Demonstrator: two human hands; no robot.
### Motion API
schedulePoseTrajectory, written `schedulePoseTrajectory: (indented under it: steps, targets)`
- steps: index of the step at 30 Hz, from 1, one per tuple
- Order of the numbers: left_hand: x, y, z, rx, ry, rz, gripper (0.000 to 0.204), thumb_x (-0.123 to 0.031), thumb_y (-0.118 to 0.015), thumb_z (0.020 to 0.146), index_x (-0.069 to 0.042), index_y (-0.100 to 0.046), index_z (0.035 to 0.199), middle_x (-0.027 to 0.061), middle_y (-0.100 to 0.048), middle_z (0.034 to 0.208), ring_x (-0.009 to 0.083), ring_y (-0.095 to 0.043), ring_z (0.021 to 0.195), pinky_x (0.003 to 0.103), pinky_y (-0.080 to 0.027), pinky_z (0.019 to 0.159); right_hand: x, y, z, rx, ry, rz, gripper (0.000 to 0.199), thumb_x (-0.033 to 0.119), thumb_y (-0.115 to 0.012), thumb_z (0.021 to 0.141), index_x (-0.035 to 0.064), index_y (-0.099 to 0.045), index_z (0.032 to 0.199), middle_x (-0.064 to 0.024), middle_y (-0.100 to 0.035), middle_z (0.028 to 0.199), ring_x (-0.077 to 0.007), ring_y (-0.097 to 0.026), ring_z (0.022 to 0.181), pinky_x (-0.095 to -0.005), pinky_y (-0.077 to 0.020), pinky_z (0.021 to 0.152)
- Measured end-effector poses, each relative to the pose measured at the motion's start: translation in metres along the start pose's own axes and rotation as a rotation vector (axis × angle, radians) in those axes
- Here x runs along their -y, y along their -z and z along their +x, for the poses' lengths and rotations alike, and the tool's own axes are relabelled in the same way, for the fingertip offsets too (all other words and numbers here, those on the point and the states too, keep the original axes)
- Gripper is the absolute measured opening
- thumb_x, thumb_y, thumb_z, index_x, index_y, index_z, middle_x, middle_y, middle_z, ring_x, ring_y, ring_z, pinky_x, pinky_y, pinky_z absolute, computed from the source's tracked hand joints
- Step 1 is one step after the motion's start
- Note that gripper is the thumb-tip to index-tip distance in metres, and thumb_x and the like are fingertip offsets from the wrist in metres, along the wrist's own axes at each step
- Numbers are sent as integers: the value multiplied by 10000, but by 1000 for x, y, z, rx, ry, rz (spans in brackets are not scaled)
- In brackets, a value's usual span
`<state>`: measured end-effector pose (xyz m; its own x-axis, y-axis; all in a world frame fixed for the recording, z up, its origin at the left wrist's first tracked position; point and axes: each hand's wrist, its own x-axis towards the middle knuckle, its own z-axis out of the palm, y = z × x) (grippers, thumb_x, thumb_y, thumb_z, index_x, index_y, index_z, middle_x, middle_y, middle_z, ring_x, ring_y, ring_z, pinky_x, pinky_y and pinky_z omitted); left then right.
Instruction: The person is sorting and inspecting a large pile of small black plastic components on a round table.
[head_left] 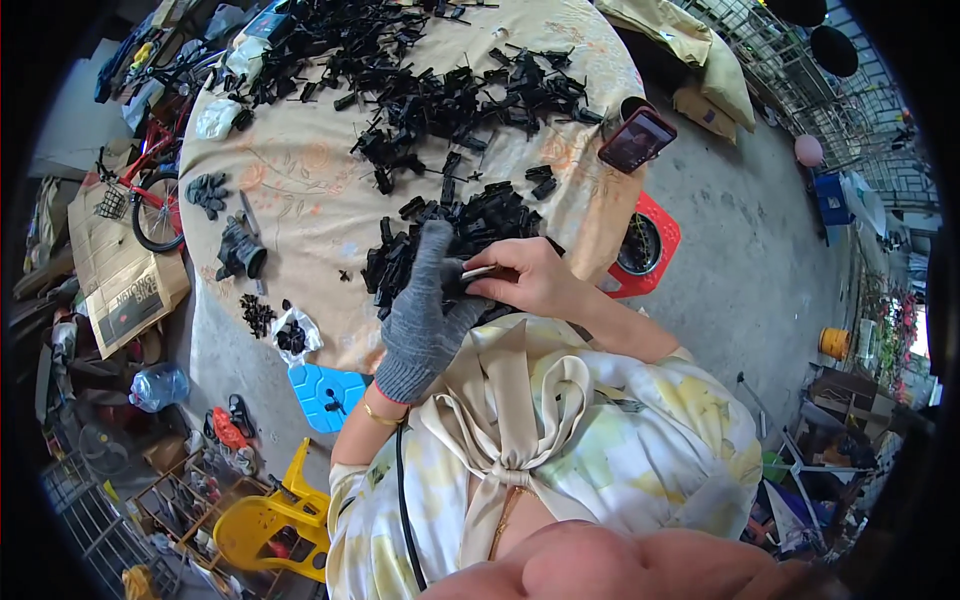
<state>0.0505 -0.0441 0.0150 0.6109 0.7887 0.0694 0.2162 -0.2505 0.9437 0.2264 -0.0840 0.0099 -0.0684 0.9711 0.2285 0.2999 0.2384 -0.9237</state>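
Observation:
My left hand (425,325), in a grey knitted glove, is closed around a small black plastic part (454,276), mostly hidden by the glove. Bare-fingered, my right hand (535,277) pinches a thin, pale, flat-looking tool (479,271) with its tip against that part. Whether it is a blade cannot be made out. Just beyond both hands lies a dense heap of black plastic parts (490,215). A larger spread of black parts with thin prongs (400,85) covers the far side of the cloth-covered table (300,215).
On the table's left lie grey gloves (240,248), tiny black bits (257,315) and a white plastic bag (308,345) with black pieces. A phone (637,139) stands at the right edge. Around the table are a red stool (664,240), a blue stool (322,392) and a yellow chair (245,530).

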Motion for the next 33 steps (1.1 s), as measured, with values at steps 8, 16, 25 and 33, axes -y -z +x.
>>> schedulePoseTrajectory:
  steps: [8, 16, 25, 33]
  targets:
    - [1, 28, 2, 261, 140, -764, 880, -21, -762, 630, -70, -276, 1362, 119, -481, 1191, 188, -521, 1022, 341, -448, 877, -4, 22, -1, 90, -353, 613, 161, 64, -677, 748, 25, -591, 878, 43, -550, 717, -7, -463, 638, -160, -368, 560]
    - [3, 21, 11, 352, 429, -1164, 547, -145, -713, 689, 19, -479, 1155, 136, -549, 1132, 275, -576, 990, 423, -505, 814, -4, 23, 6, 162, -445, 888, 175, 126, -657, 784, 30, -561, 895, 75, -461, 730, 1, -383, 630, -147, -312, 546]
    - [12, 20, 17, 453, 453, -1194, 401, -146, -720, 674, -18, -518, 995, 117, -601, 901, 231, -619, 788, 353, -528, 700, -2, 16, 9, 172, -288, 703, 188, 108, -650, 789, 15, -550, 918, 42, -513, 777, -15, -434, 677, -165, -361, 592]
    - [4, 15, 12, 263, 517, -834, 232, -113, -637, 761, -32, -527, 949, 75, -606, 844, 141, -596, 738, 271, -509, 688, -1, 7, 8, 131, -298, 427, 130, 81, -583, 843, 6, -572, 948, 27, -560, 795, -29, -485, 706, -178, -400, 615]
